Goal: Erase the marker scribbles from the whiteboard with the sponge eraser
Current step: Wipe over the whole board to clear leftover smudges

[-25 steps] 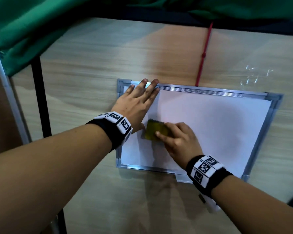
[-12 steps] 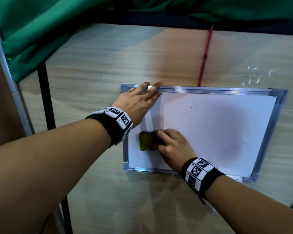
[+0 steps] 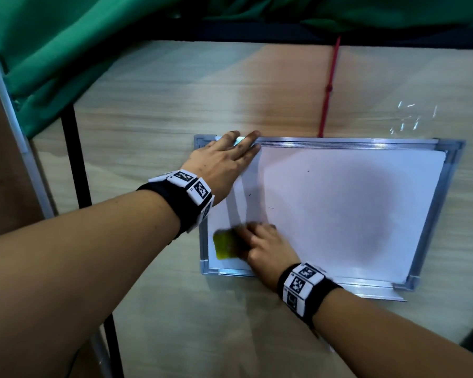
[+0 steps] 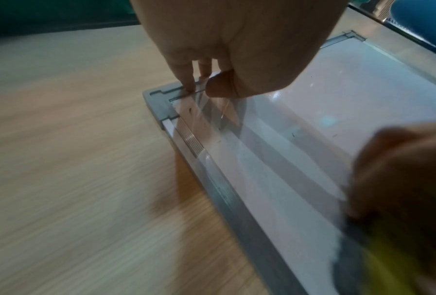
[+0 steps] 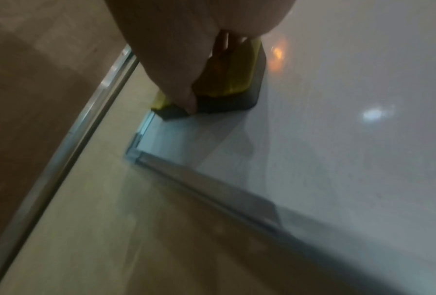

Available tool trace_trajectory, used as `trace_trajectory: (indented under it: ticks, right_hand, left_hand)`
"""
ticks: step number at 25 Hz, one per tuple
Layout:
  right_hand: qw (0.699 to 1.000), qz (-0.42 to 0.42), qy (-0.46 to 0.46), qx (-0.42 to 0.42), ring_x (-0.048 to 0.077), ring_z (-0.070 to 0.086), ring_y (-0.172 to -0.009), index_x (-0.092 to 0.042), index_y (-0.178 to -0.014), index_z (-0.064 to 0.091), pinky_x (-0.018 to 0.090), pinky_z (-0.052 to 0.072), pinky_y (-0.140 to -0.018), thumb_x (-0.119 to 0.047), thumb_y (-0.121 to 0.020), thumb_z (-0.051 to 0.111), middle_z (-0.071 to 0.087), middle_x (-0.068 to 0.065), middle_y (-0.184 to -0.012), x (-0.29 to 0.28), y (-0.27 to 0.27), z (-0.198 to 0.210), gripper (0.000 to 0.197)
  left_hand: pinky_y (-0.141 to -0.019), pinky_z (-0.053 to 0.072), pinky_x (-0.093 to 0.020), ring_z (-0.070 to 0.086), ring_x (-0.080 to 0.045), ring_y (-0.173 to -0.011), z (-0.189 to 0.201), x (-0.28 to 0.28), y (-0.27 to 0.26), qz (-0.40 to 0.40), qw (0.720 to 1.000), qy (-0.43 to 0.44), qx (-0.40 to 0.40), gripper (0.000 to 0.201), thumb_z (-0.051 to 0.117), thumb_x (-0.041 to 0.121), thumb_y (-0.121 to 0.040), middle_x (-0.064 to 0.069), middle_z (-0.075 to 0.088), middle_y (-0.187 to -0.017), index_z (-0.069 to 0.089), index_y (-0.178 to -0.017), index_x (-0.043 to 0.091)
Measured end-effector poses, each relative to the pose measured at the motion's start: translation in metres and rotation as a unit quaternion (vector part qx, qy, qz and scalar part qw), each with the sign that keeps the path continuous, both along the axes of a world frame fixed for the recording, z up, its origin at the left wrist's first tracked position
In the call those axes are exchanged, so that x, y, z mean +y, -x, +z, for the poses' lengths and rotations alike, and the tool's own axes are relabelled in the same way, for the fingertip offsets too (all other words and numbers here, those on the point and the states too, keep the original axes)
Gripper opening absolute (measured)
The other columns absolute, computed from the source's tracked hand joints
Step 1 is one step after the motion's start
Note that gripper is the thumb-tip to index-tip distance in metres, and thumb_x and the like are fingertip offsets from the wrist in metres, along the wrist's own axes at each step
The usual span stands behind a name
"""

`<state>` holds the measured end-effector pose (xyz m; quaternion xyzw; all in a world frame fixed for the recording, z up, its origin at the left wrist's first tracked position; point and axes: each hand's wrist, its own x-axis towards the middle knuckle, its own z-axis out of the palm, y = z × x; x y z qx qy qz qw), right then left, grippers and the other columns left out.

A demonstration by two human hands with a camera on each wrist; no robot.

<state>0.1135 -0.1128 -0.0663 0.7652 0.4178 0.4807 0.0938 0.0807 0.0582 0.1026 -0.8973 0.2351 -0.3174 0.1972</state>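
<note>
Dim indoor light w/ a warm cast. Head view fairly sharp; soft grey shadow patch mid whiteboard (image 3: pixel 366 214), glare strip on its top frame, edges bowed by wide lens. Right hand (image 3: pixel 265 249) and sponge eraser (image 3: pixel 224 245) motion-blurred. Both wrist views dark, noisy, smeared; small bright light reflections on the board.
</note>
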Motion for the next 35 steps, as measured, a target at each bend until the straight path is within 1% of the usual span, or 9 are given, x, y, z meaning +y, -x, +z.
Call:
trace_trajectory:
  ticks: [3, 6, 10, 16, 19, 23, 28, 32, 35]
  right_hand:
    - [0.999, -0.004, 0.034, 0.022, 0.028, 0.049, -0.099, -0.022, -0.081, 0.076, 0.038, 0.040, -0.084, -0.020, -0.076, 0.063, 0.064, 0.008, -0.113, -0.034, 0.010, -0.007, 0.014]
    - [0.990, -0.021, -0.135, -0.023, 0.035, 0.053, -0.091, -0.022, -0.108, 0.074, 0.043, 0.046, -0.078, -0.013, -0.078, 0.068, 0.061, 0.021, -0.116, -0.079, 0.012, 0.024, 0.032]
    - [0.920, -0.059, -0.382, -0.064, 0.037, 0.047, -0.099, -0.022, -0.120, 0.068, 0.044, 0.044, -0.086, -0.014, -0.080, 0.070, 0.056, 0.022, -0.121, -0.078, 0.009, 0.075, 0.041]
    - [0.997, 0.020, -0.064, 0.023, 0.029, 0.049, -0.099, -0.025, -0.083, 0.076, 0.040, 0.050, -0.078, -0.019, -0.079, 0.062, 0.064, 0.010, -0.117, -0.044, 0.003, -0.012, 0.016]
    - [0.997, -0.018, -0.051, 0.059, 0.027, 0.050, -0.100, -0.028, -0.089, 0.077, 0.035, 0.049, -0.082, -0.020, -0.077, 0.064, 0.066, 0.009, -0.114, -0.083, 0.016, -0.040, 0.019]
    - [0.974, -0.070, -0.212, 0.034, 0.036, 0.053, -0.096, -0.023, -0.110, 0.073, 0.042, 0.052, -0.078, -0.005, -0.064, 0.079, 0.062, 0.021, -0.114, -0.150, 0.031, -0.022, 0.049]
    - [0.871, -0.096, -0.481, -0.022, 0.037, 0.055, -0.091, -0.021, -0.118, 0.068, 0.039, 0.051, -0.078, -0.011, -0.077, 0.078, 0.058, 0.019, -0.110, -0.149, 0.029, 0.023, 0.044]
    - [0.967, -0.057, -0.248, -0.019, 0.032, 0.054, -0.087, -0.025, -0.111, 0.073, 0.037, 0.050, -0.073, -0.008, -0.073, 0.074, 0.063, 0.016, -0.112, -0.125, 0.023, -0.003, 0.042]
    - [0.974, -0.085, -0.209, 0.014, 0.034, 0.056, -0.089, -0.026, -0.114, 0.071, 0.038, 0.052, -0.074, -0.002, -0.063, 0.078, 0.063, 0.018, -0.112, -0.151, 0.032, -0.030, 0.056]
  left_hand:
    - [-0.111, 0.031, -0.042, 0.008, -0.029, -0.143, -0.004, 0.002, -0.008, -0.003, 1.000, 0.004, -0.019, 0.074, 0.024, 0.003, -0.082, 0.004, -0.010, -0.160, 0.004, -0.152, 0.020]
    - [-0.108, 0.033, -0.046, 0.011, -0.030, -0.141, -0.009, 0.001, -0.015, -0.007, 0.999, 0.013, -0.033, 0.075, 0.040, 0.005, -0.084, 0.002, -0.004, -0.160, 0.009, -0.151, 0.019]
    - [-0.108, 0.035, -0.048, 0.010, -0.031, -0.142, -0.013, 0.001, -0.019, 0.002, 0.999, 0.016, -0.039, 0.078, 0.046, 0.006, -0.084, 0.002, -0.006, -0.160, 0.008, -0.151, 0.019]
    - [-0.107, 0.034, -0.048, 0.011, -0.032, -0.141, -0.014, -0.003, -0.020, 0.003, 0.999, 0.013, -0.051, 0.073, 0.036, 0.004, -0.084, 0.000, -0.005, -0.160, 0.010, -0.151, 0.017]
    - [-0.106, 0.036, -0.050, 0.014, -0.033, -0.140, -0.016, 0.001, -0.023, -0.009, 0.998, 0.018, -0.056, 0.073, 0.041, 0.005, -0.083, -0.001, 0.000, -0.160, 0.015, -0.150, 0.015]
    - [-0.103, 0.038, -0.051, 0.015, -0.033, -0.139, -0.019, 0.001, -0.026, -0.015, 0.998, 0.024, -0.064, 0.074, 0.044, 0.005, -0.082, -0.001, 0.003, -0.160, 0.018, -0.150, 0.015]
    - [-0.103, 0.040, -0.051, 0.012, -0.031, -0.140, -0.021, 0.000, -0.028, -0.010, 0.998, 0.035, -0.059, 0.073, 0.037, 0.003, -0.082, 0.002, -0.001, -0.160, 0.016, -0.151, 0.017]
    - [-0.102, 0.042, -0.047, 0.013, -0.031, -0.142, -0.022, -0.001, -0.026, -0.011, 0.997, 0.038, -0.069, 0.073, 0.041, 0.003, -0.084, 0.003, 0.000, -0.161, 0.016, -0.151, 0.018]
    - [-0.104, 0.041, -0.045, 0.012, -0.030, -0.141, -0.023, 0.002, -0.030, -0.012, 0.997, 0.036, -0.074, 0.076, 0.044, 0.001, -0.083, 0.002, 0.000, -0.161, 0.015, -0.151, 0.018]
